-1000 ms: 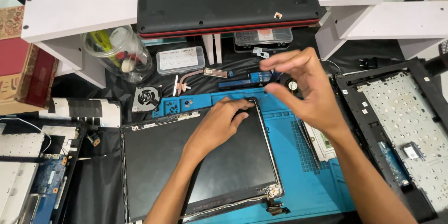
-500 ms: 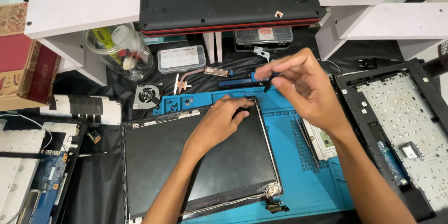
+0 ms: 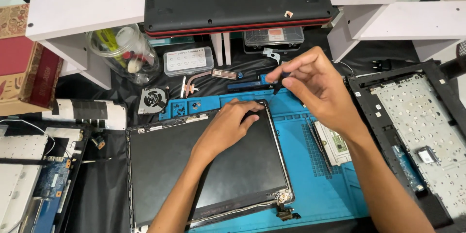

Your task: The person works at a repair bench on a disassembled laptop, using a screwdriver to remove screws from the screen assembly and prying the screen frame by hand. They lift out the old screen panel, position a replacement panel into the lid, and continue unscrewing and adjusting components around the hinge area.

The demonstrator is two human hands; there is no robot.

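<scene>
Blue work mat (image 3: 335,184) filled the lower centre of the frame. On it lay a dark laptop screen panel (image 3: 204,165), lower centre. Left hand (image 3: 228,126) rested flat on the panel's upper right corner, fingers loosely spread and gripping nothing. Right hand (image 3: 315,87), upper right of centre, pinched a small dark screwdriver (image 3: 277,86) between thumb and fingertips, held above the mat's top edge.

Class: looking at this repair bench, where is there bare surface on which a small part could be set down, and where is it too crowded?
Bare blue mat lies between the screen panel and the keyboard frame, below the small board. The panel's dark face below the left hand is also free. Crowded: the strip behind the panel, with fan, heat pipe, screw box, jar and the right hand.
</scene>
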